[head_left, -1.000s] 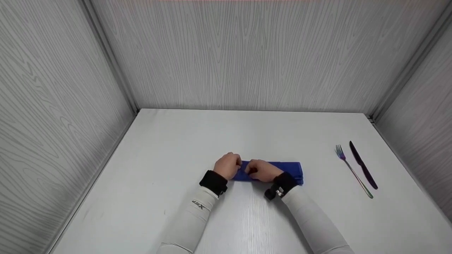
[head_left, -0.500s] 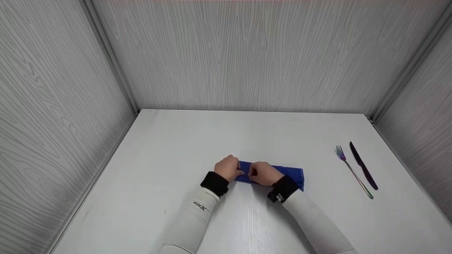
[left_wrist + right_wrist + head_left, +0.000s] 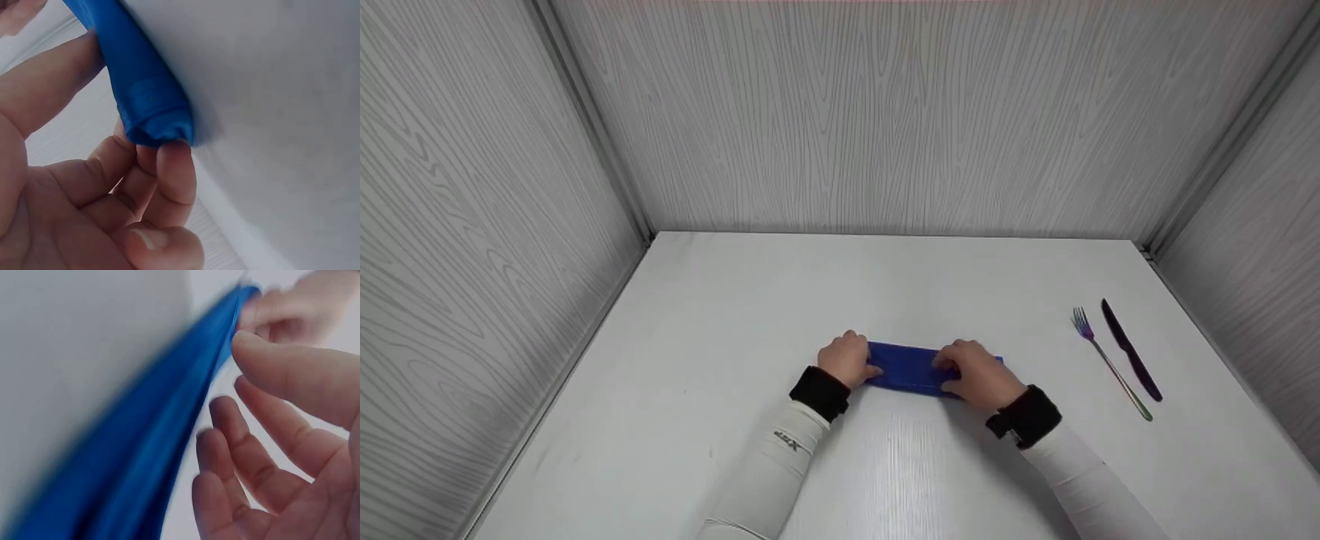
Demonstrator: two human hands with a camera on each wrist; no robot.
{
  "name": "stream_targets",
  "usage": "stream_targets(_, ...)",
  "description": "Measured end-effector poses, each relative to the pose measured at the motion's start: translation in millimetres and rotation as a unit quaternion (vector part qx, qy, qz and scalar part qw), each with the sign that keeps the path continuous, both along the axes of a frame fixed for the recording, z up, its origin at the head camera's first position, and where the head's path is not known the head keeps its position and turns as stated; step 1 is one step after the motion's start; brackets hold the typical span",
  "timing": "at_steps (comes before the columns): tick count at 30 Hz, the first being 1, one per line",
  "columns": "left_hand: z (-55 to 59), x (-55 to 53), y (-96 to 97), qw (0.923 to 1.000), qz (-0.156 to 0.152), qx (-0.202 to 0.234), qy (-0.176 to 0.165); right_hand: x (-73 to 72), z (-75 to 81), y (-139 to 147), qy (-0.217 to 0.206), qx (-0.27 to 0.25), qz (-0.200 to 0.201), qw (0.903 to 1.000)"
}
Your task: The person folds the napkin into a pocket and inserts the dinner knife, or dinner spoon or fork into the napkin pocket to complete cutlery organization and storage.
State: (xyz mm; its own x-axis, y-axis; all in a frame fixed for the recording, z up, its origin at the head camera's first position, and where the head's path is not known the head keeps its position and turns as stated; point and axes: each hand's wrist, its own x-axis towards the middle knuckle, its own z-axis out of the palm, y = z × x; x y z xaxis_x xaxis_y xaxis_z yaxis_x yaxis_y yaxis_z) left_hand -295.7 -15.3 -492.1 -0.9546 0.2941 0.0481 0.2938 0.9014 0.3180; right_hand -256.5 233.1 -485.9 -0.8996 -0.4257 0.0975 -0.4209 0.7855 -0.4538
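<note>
A folded blue cloth napkin (image 3: pixel 906 367) lies as a long strip across the middle of the white table. My left hand (image 3: pixel 846 360) holds its left end. In the left wrist view, the thumb and the fingers are on either side of the rolled-looking end of the napkin (image 3: pixel 140 67). Over the right part of the strip is my right hand (image 3: pixel 984 377), its fingers spread and loosely bent. The right wrist view shows this right hand (image 3: pixel 281 461) with nothing in its grasp, beside the blurred blue fabric (image 3: pixel 152 410).
At the right of the table (image 3: pixel 735 300) lie a fork (image 3: pixel 1110 365) with a rainbow sheen and a dark knife (image 3: pixel 1131 350), side by side. Grey wood-grain panels (image 3: pixel 855 120) enclose the table at the back and both sides.
My right hand has moved right along the napkin from near the left hand, and its fingers have spread. More of the napkin's middle shows now. My left hand stays at the left end.
</note>
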Motion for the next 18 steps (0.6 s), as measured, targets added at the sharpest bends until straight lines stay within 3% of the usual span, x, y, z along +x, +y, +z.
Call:
stream_targets(3,0.7,1.0,0.7,1.0000,0.001,-0.004,-0.001,2.5,3.4,23.1,0.006,0.029,-0.039,0.9988)
stream_targets(8,1.5,0.6,-0.2,0.9998,0.015,-0.005,-0.010,0.4,-1.5,37.6,-0.006,0.066,-0.065,0.9957)
stream_targets(14,4.0,4.6,1.8,0.9995,0.030,-0.010,0.008,-2.1,-4.2,33.6,0.056,0.110,-0.056,0.9908)
stream_targets(16,6.2,7.4,5.1,0.9993,0.008,-0.019,0.032,-2.1,-4.4,32.2,0.074,0.124,-0.046,0.9884)
stream_targets(18,8.2,10.7,10.0,0.9971,-0.044,-0.027,0.057,-1.8,-4.4,30.7,0.085,0.134,-0.039,0.9867)
